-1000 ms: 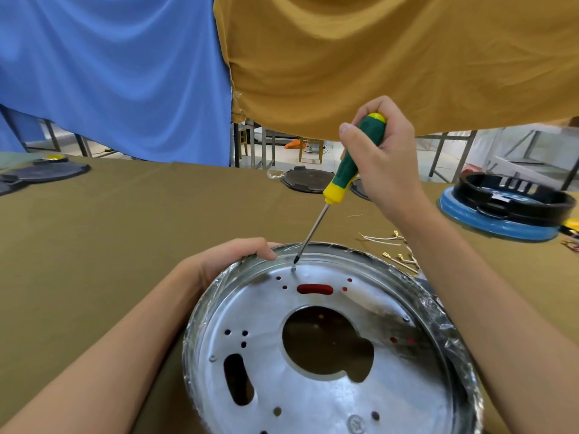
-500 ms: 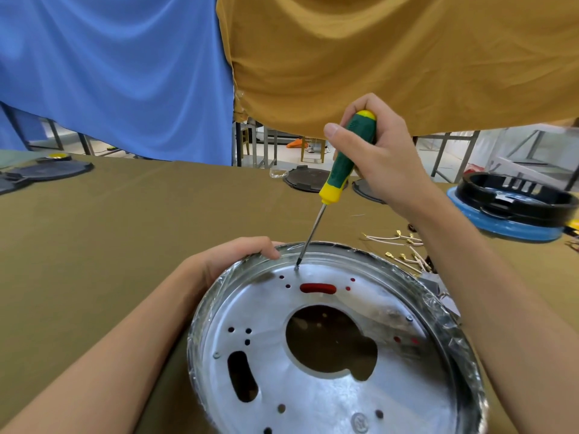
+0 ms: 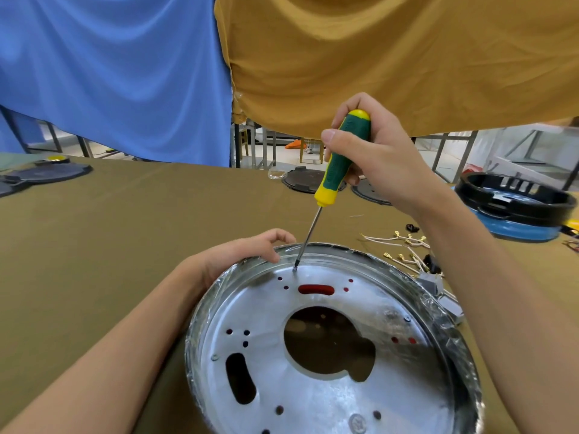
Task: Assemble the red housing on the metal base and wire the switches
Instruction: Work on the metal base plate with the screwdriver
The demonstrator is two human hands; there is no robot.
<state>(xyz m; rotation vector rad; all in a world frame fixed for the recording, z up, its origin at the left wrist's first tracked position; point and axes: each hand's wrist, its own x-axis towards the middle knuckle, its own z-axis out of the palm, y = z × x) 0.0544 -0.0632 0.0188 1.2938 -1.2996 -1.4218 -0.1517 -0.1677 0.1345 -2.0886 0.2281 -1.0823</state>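
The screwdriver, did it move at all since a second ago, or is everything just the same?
Barely. The screwdriver stands a little more upright now, with its tip kept on the same screw spot near the far edge of the metal base. The right hand keeps gripping the handle, and the left hand keeps holding the rim. Nothing was picked up or let go.

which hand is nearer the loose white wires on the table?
Right. The right hand grips the screwdriver above and behind the white wires, its forearm passing beside them. The left hand holds the metal base rim, across the base from them.
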